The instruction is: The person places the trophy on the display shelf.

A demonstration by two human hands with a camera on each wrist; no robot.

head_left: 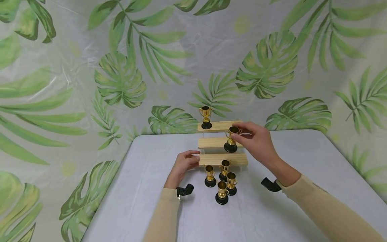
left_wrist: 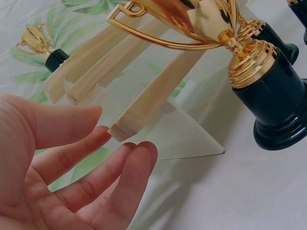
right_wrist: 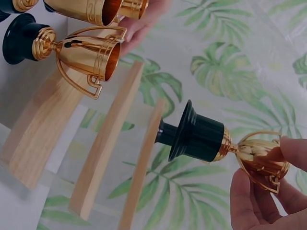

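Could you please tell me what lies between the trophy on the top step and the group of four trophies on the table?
In the head view, the middle step and bottom step lie between.

Grey table (head_left: 151, 201) — leaf-print backdrop (head_left: 121, 67) behind

A staged recording set rather than a lived-in room; a leaf-printed plastic backdrop (head_left: 193, 60), creased and glossy, hangs across the far side and wraps round to the left and right, hiding any walls; a table (head_left: 145, 188) under a plain pale cloth stands in front of it; on the table, a small stepped wooden display stand (head_left: 222, 143) and toy gold trophy cups (head_left: 222, 192) are set out as props.
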